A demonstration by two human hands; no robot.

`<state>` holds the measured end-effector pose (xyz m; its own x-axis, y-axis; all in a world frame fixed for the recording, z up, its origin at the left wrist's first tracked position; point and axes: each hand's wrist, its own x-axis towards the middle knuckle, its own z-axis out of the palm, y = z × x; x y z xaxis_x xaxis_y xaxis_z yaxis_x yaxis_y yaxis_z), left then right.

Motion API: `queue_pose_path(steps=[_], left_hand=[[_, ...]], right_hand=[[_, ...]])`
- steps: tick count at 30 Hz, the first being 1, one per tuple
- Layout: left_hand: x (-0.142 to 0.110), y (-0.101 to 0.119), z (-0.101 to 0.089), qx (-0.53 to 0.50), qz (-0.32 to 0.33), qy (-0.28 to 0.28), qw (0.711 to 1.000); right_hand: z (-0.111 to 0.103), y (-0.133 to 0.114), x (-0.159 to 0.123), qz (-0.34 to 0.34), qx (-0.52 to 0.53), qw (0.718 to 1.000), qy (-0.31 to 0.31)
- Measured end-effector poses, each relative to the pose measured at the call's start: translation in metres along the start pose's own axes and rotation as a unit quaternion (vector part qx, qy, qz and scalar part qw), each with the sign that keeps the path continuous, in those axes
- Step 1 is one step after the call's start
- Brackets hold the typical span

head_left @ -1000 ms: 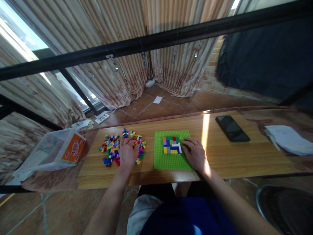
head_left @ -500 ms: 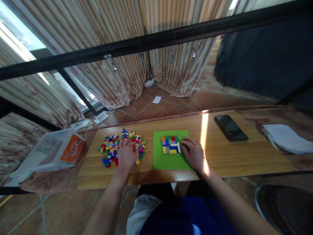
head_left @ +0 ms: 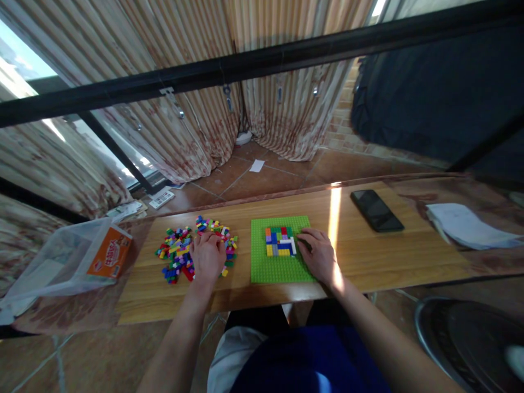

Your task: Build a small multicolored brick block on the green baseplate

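My left hand [head_left: 208, 255] is over a pile of small coloured toy bricks [head_left: 175, 255], its fingers bent down among them. Its fingertips are hidden, so any brick between them cannot be made out. On the right edge of a green studded baseplate [head_left: 262, 272] rests my right hand [head_left: 319, 254], fingers loosely curved, thumb apart, and nothing seen in it. Just left of its fingertips, a block of joined bricks [head_left: 280, 246] in blue, yellow, red, green, orange and white sits on the baseplate.
A clear plastic box [head_left: 61, 256] with an orange label stands left of the wooden board [head_left: 241, 295]. To the right lie a black phone [head_left: 376, 210] and white papers [head_left: 470, 226]. A dark metal bar [head_left: 262, 65] crosses beyond the table, before curtains [head_left: 196, 125].
The whole view has shifted slightly, so things appear a little further left. My left hand is still in the brick pile, and my right hand stays at the baseplate's edge.
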<state>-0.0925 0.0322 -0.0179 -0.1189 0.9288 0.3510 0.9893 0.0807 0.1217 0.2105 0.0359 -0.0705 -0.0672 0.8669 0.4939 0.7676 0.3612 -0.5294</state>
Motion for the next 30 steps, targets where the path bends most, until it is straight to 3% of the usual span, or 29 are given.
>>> queue_pose_path(steps=[3,6,14,21,26,30], left_hand=[[0.001,0.001,-0.003,-0.045,0.013,0.016,0.999],[-0.001,0.016,-0.008,-0.127,0.024,0.014,0.991],[-0.014,0.097,-0.004,-0.335,0.103,-0.034,0.936],[-0.006,0.138,0.005,-0.281,0.143,-0.077,0.946],[-0.007,0.144,0.014,-0.275,0.160,-0.069,0.946],[-0.009,0.144,0.023,-0.302,0.125,-0.053,0.944]], right_hand=[[0.000,0.000,0.000,0.004,-0.002,1.000,0.000],[0.001,0.000,0.000,0.008,0.000,1.000,0.000],[0.000,-0.002,0.001,0.013,0.001,1.000,-0.002],[-0.001,-0.003,0.002,0.018,0.013,1.000,-0.007],[-0.001,-0.004,0.002,0.020,0.022,1.000,-0.003],[-0.001,-0.004,0.003,0.023,0.027,0.999,0.002]])
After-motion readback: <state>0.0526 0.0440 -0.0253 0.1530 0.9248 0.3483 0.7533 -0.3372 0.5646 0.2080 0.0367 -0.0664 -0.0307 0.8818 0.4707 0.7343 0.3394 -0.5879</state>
